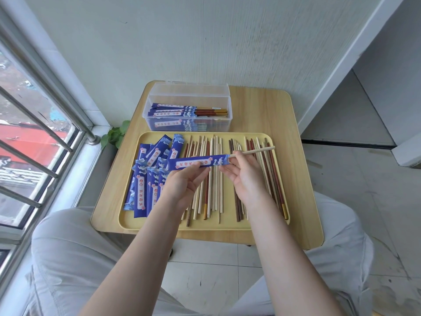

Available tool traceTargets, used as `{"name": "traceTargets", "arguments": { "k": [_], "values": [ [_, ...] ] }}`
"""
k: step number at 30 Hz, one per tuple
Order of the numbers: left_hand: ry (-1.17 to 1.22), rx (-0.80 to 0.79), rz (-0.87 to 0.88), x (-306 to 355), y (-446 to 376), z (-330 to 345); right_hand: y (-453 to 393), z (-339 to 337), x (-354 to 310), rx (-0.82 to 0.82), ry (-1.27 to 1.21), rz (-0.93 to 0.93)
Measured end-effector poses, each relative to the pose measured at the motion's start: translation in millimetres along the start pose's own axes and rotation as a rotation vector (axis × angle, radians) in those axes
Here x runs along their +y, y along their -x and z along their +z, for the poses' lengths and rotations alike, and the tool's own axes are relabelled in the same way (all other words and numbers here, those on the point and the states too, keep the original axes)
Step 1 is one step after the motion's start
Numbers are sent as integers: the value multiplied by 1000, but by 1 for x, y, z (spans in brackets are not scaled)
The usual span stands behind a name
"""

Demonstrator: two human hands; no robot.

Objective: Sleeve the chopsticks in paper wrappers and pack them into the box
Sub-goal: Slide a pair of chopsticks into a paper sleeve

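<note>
Your left hand [186,179] grips the blue paper wrapper [198,162], your right hand [242,172] pinches the pale wooden chopsticks [252,151] sticking out of it.

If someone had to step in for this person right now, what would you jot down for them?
Left hand holds a blue wrapper. Right hand pinches pale chopsticks, partly slid into it.
Done: several sleeved pairs lie in the clear box.
Left: push this pair home and box it; then sleeve the bare chopsticks on the yellow tray using the empty wrappers at its left.
</note>
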State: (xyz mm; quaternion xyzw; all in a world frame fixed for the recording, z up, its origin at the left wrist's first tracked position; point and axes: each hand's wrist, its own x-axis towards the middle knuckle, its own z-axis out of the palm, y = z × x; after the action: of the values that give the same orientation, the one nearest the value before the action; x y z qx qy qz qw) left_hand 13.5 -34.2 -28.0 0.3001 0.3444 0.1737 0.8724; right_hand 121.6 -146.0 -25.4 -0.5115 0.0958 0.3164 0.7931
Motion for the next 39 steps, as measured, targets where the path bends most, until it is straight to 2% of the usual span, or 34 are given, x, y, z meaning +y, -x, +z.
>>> {"name": "traceTargets", "arguments": {
  "k": [3, 8, 13, 18, 22, 26, 29, 36, 39],
  "values": [
    [-88, -38, -103, 1, 4, -2, -2, -7, -6, 16, 5, -16],
    [-289, -226, -322, 21, 9, -17, -5, -23, -16, 23, 161, -61],
    [-734, -340, -413, 22, 6, -5, -3, -18, -10, -61, 423, -32],
    [-751, -347, -377, 6, 4, 7, 2, -6, 4, -213, 512, 6],
    [-853, -346, -360, -1, 5, 3, -1, -11, -1, -141, 601, 13],
    [-951, -317, -324, -3, 5, 1, 0, -12, -6, -49, 490, -40],
    [-960, -267, -316, -3, 5, 2, 1, -11, -8, -81, 482, -37],
    [-861, -279, -344, -5, 2, -4, 1, -15, -8, -101, 530, -146],
    [-845, -299, -299, -7, 2, -6, 0, -15, -7, -147, 601, -186]
  ]
}}
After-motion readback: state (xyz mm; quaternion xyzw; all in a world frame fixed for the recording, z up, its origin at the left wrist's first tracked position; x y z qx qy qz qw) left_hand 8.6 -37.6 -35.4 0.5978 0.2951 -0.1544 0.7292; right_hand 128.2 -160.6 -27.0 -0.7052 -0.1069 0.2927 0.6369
